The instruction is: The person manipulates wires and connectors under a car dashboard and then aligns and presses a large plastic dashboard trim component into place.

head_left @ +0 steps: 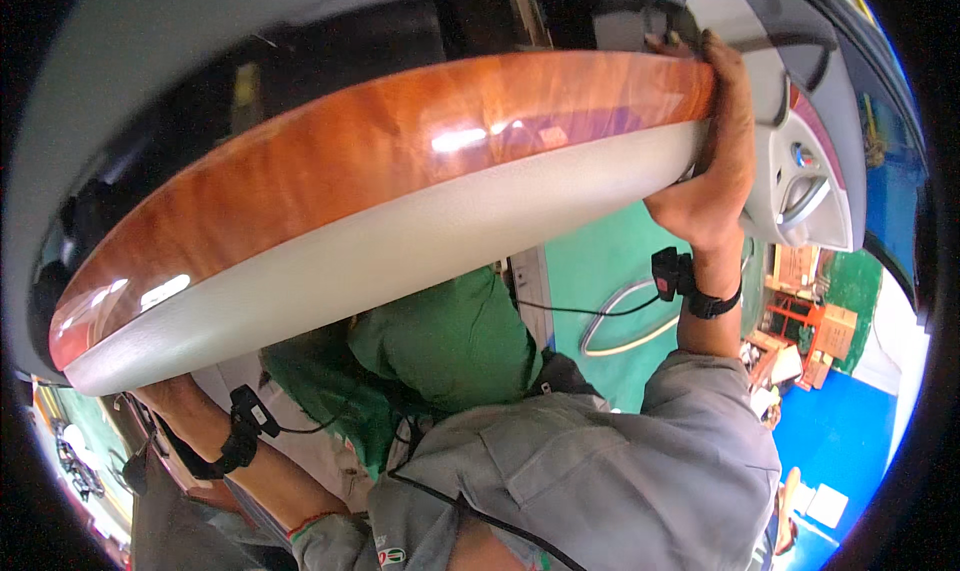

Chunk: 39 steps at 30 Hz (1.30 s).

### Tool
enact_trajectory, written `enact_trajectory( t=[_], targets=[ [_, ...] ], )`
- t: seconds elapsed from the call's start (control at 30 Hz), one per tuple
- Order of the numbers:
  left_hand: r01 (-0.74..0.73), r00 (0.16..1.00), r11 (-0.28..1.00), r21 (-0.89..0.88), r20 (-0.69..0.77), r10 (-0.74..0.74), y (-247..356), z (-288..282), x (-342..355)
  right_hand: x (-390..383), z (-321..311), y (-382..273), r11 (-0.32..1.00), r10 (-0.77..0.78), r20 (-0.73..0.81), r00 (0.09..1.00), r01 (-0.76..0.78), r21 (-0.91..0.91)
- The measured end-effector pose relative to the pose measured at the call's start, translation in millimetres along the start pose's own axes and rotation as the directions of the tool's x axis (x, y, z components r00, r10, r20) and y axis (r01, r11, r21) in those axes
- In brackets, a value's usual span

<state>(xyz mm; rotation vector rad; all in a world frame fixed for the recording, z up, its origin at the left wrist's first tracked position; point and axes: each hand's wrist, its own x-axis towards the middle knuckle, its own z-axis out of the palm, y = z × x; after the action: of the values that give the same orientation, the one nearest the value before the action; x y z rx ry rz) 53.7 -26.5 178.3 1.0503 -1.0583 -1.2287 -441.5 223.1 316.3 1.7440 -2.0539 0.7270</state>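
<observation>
A long curved dashboard trim panel (400,156) spans the view, glossy orange-brown wood grain along its upper part and smooth cream below. It slants, its left end lower than its right. My right hand (728,141) grips the right end, palm against the edge and fingertips reaching over the top. At the low left end, my left hand (168,396) is under the panel; its fingers are hidden behind the cream part. Each wrist wears a black strap with a small cabled box.
Above the panel lies a dark, glossy dashboard surface (350,51). An open cream-and-grey car door (815,181) stands at the right. My green-clad legs are beneath the panel. Outside are a looped hose (590,336), cardboard boxes (835,331) and a blue floor area (840,426).
</observation>
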Motion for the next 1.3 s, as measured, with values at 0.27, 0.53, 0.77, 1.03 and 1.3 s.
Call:
enact_trajectory(
  t=[0.27, 0.53, 0.77, 1.03, 1.3],
  targets=[
    [-0.068, 0.998, 0.993, 0.098, -0.006, 0.069, 8, 6, 2, -9, 0, 1, 0.982, 0.045, -0.008, 0.999, -0.043, 0.182],
    [-0.125, 0.992, 0.973, 0.193, 0.019, 0.123, 8, 7, -16, -12, -4, 0, 0.966, 0.029, -0.015, 0.999, -0.024, 0.257],
    [-0.135, 0.991, 0.977, 0.164, 0.006, 0.136, 11, 4, -15, -2, -7, -12, 0.999, -0.013, -0.055, 0.998, 0.015, 0.035],
    [-0.194, 0.980, 0.952, 0.235, 0.000, 0.199, 12, 10, -10, 10, -2, -12, 0.998, -0.061, -0.064, 0.996, 0.061, -0.002],
    [-0.350, 0.933, 0.818, 0.456, 0.093, 0.347, 12, 21, -11, 19, 14, 2, 0.988, -0.037, -0.129, 0.991, 0.056, 0.146]
  ],
)
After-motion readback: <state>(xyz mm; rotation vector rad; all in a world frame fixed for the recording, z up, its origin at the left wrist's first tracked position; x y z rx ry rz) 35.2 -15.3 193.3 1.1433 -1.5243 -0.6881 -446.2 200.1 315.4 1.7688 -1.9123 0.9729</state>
